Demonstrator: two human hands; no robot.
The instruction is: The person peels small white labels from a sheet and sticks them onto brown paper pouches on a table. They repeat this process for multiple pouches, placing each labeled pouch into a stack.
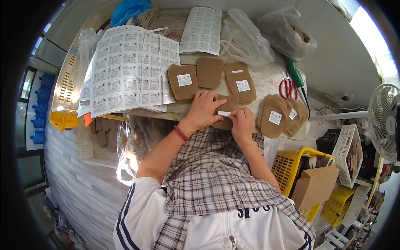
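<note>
A brown textured pad with rounded corners lies before me at the table's near edge. My left hand holds it at its left side, the thumb near a narrow white sticker. From the right, my right hand pinches the sticker's right end between closed thumb and finger, against the pad. Just beyond are a labelled pad stack, a plain pad and another labelled stack. To the right sit more labelled pads, partly overlapping.
Printed label sheets cover the table's left; another sheet lies at the back beside clear plastic bags. Red-handled scissors and a green corded tool lie right. Yellow crates, a cardboard box and a fan stand beyond.
</note>
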